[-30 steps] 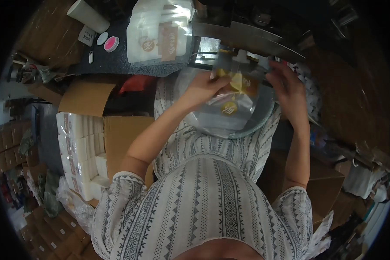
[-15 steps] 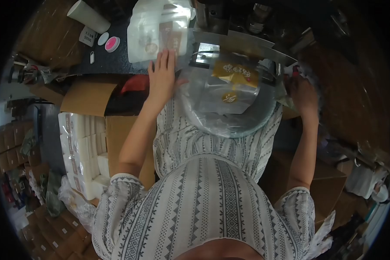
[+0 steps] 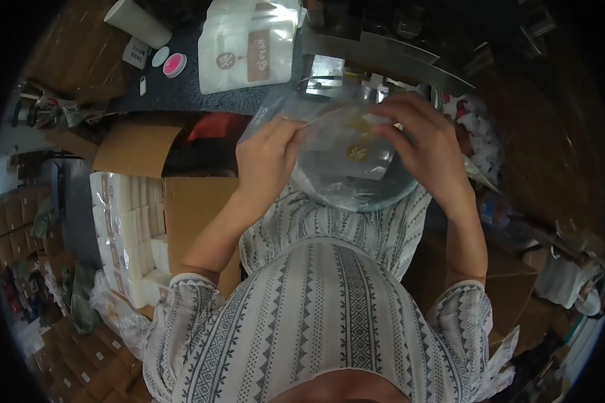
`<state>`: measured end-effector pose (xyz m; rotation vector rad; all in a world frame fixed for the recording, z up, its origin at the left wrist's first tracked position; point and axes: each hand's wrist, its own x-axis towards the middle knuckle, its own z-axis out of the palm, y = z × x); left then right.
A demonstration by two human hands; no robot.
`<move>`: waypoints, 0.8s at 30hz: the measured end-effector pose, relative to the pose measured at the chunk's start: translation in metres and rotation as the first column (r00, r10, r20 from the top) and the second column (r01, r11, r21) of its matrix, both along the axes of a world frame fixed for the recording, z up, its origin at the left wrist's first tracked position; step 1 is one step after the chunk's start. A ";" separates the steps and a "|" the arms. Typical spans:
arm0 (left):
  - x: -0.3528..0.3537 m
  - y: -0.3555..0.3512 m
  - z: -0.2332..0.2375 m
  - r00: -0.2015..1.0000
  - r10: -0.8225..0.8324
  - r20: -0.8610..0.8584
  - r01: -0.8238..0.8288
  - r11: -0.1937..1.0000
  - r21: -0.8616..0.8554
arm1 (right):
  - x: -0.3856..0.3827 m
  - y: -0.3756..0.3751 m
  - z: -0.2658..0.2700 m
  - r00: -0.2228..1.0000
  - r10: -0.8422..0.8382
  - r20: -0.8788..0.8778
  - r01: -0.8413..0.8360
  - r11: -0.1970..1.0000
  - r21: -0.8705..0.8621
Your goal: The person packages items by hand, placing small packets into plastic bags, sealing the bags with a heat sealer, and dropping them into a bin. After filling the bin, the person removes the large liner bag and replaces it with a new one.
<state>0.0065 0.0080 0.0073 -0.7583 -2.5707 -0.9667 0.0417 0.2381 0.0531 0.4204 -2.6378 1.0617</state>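
My left hand [image 3: 267,161] pinches the edge of a clear plastic pouch [image 3: 270,113], which stretches across in front of me. My right hand [image 3: 429,144] is closed at the pouch's other side, fingertips around a small white piece [image 3: 379,119] whose kind I cannot make out. Below both hands is a round, plastic-covered surface [image 3: 356,197]. On it lies another pouch with a gold-yellow printed label [image 3: 357,150], partly hidden by the held one. A stack of whitish printed pouches [image 3: 245,50] rests beyond my left hand.
A metal machine [image 3: 403,57] stands at the back. Small white pieces [image 3: 477,131] are heaped at right. An open carton [image 3: 202,221] with white packs [image 3: 124,235] sits at left. A white cup [image 3: 138,23] and a round pink-topped tin [image 3: 175,65] are at upper left.
My left hand has come off the pouch stack, down and toward me, with a clear pouch. My right hand has moved left from the white heap, bringing a small white piece.
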 end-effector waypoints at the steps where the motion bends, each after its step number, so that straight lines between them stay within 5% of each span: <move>1: 0.000 0.001 -0.001 1.000 0.001 0.000 -0.001 1.000 0.000 | -0.001 0.000 -0.002 1.000 0.001 0.000 -0.001 1.000 0.000; 3: 0.000 0.004 -0.005 0.980 -0.189 0.063 0.190 0.982 -0.006 | -0.001 0.003 -0.006 0.996 0.087 0.028 -0.087 0.996 0.010; 7: -0.008 0.029 -0.025 0.904 -0.325 0.279 0.304 0.945 0.118 | -0.003 0.010 -0.013 0.975 0.044 0.216 -0.008 0.987 -0.163; 9: -0.025 0.044 -0.034 0.558 -0.271 0.784 0.097 0.960 0.263 | -0.004 0.024 -0.024 0.961 -0.215 0.171 0.247 0.949 -0.194; 13: -0.054 0.068 -0.037 0.364 -0.386 0.848 -0.105 0.887 0.449 | 0.007 0.056 -0.024 0.920 -0.342 0.191 0.339 0.940 0.049; 15: -0.053 0.077 -0.028 0.296 -0.430 0.853 -0.326 0.794 0.513 | 0.001 0.076 -0.037 0.872 -0.485 0.061 0.459 0.856 0.238; 19: -0.068 0.049 -0.036 0.423 -0.421 0.802 -0.121 0.851 0.510 | -0.016 0.119 -0.091 0.933 -0.288 -0.217 0.355 0.843 0.405; 20: -0.090 0.032 -0.036 0.831 -0.150 0.536 -0.079 0.921 0.381 | -0.016 0.115 -0.081 0.927 -0.365 -0.081 0.367 0.846 0.386; 21: -0.100 0.015 -0.037 0.991 0.108 0.077 -0.124 0.964 0.237 | -0.013 0.111 -0.073 0.900 -0.430 0.068 0.378 0.849 0.370; 22: -0.098 0.002 -0.050 0.990 0.110 0.084 -0.126 0.964 0.232 | -0.008 0.107 -0.070 0.900 -0.429 0.077 0.374 0.851 0.370; 23: -0.096 -0.009 -0.069 0.966 0.128 -0.224 -0.154 0.983 -0.102 | -0.006 0.106 -0.066 0.854 -0.507 0.116 0.402 0.784 0.473; 24: -0.098 -0.017 -0.079 0.862 0.037 -0.505 -0.270 0.877 -0.397 | -0.006 0.105 -0.059 0.802 -0.581 0.137 0.415 0.707 0.572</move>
